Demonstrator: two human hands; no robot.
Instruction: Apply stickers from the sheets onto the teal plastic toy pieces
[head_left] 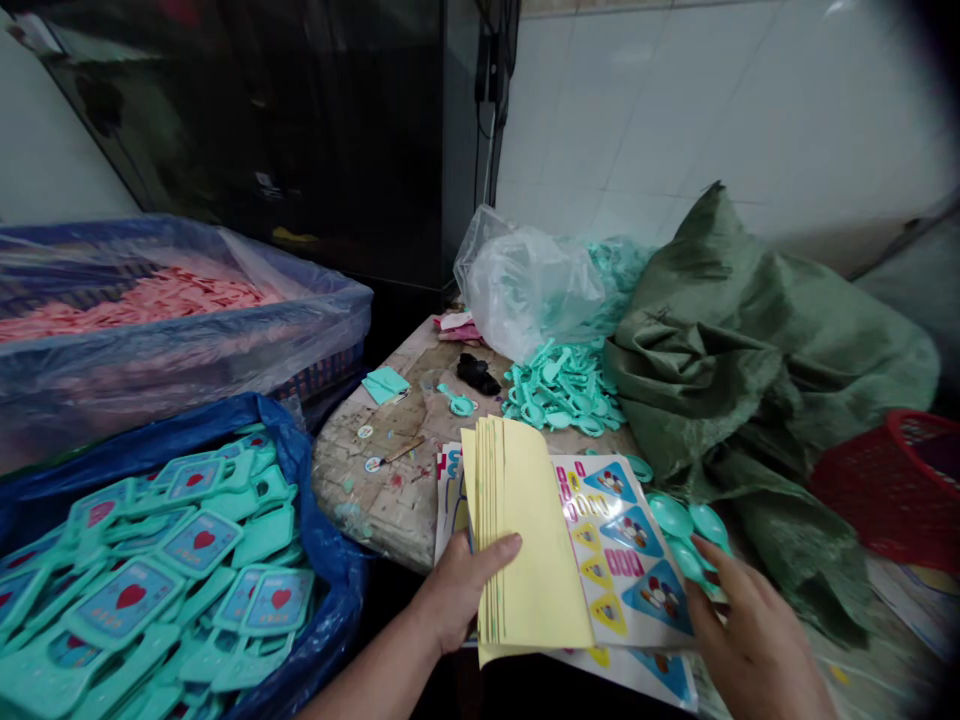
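Observation:
My left hand (469, 585) is closed on a folded bundle of yellow-backed sticker sheets (540, 530), its thumb pressed on the top yellow face. Beneath and to the right of the fold lies a printed sticker sheet (630, 550) with blue triangles, yellow shapes and pink marks. My right hand (750, 630) is at that sheet's right edge, thumb and forefinger apart. Its forefinger tip is by several teal spoons (686, 530); whether it touches them I cannot tell. Other teal spoons (559, 385) are heaped farther back on the worn table (405, 500).
At left, a blue-lined container (330, 560) holds teal paddle-shaped pieces with heart stickers. Behind it stands a plastic-lined crate (315, 300) of pink pieces. A clear bag (532, 290), green sack (780, 340) and red basket (885, 490) stand at the back and right.

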